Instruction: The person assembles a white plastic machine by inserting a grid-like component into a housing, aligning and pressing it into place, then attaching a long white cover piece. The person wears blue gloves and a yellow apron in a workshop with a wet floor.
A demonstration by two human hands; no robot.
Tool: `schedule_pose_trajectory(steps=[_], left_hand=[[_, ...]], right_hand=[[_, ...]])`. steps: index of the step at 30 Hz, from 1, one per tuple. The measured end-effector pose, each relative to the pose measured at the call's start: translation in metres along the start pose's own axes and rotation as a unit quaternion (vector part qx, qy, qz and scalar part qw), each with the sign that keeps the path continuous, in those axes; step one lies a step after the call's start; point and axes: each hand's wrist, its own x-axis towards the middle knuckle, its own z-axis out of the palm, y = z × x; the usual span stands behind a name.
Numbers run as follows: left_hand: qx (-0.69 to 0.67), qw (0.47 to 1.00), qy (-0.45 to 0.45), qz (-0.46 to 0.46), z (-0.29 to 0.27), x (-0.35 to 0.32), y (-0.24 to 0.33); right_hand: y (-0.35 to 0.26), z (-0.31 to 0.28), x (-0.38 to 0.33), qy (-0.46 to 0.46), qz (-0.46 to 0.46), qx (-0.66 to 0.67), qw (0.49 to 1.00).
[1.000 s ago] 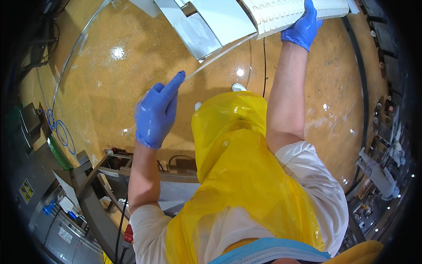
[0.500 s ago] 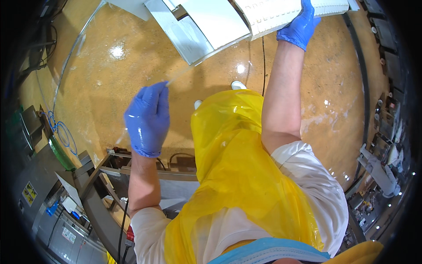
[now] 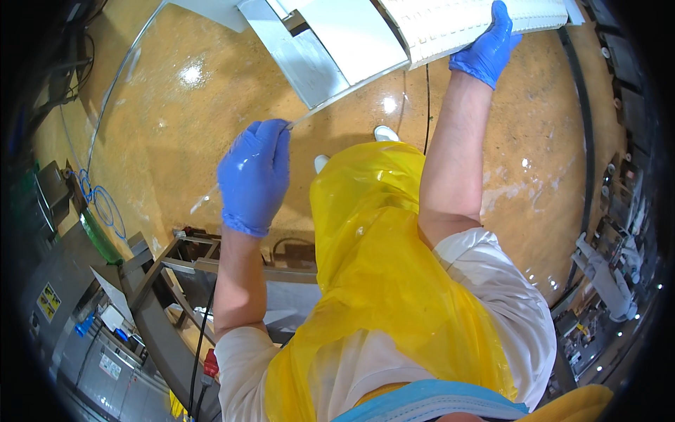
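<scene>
left hand pulls a thin rod out from under the belt while the right steadies the belt edge.
the left hand (image 3: 254, 176) is closed around a slim clear rod (image 3: 242, 171) at about 9 o'clock of centre, the rod running from 8 o'clock up toward the metal frame (image 3: 330, 53) at 12. the right hand (image 3: 489, 49) at 1 o'clock lies with fingers curled over the white belt (image 3: 464, 17). the rod looks light, long, likely whippy and slick in wet gloves, so best held close to the frame; the belt looks heavy and flexible, best held at its edge.
</scene>
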Motion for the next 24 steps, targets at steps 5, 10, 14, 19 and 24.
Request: schedule_pose_trajectory(steps=[5,10,14,19,24], left_hand=[[0.037,0.987,0.138,0.077,0.015,0.006,0.028],[-0.325,0.945,-0.024,0.009,0.068,-0.028,0.079],[-0.729,0.627,0.105,-0.255,0.131,0.019,0.117],[-0.681,0.672,0.216,-0.197,0.157,0.046,0.116],[-0.607,0.712,0.259,-0.241,0.160,0.055,0.125]], right_hand=[[-0.036,0.029,-0.015,-0.010,-0.037,0.014,0.999],[-0.033,0.040,-0.022,0.029,-0.070,-0.091,0.993],[-0.050,0.036,-0.019,-0.075,-0.164,-0.393,0.902],[-0.045,0.028,-0.019,-0.072,-0.190,-0.439,0.875],[-0.028,0.018,-0.017,-0.020,-0.073,-0.245,0.966]])
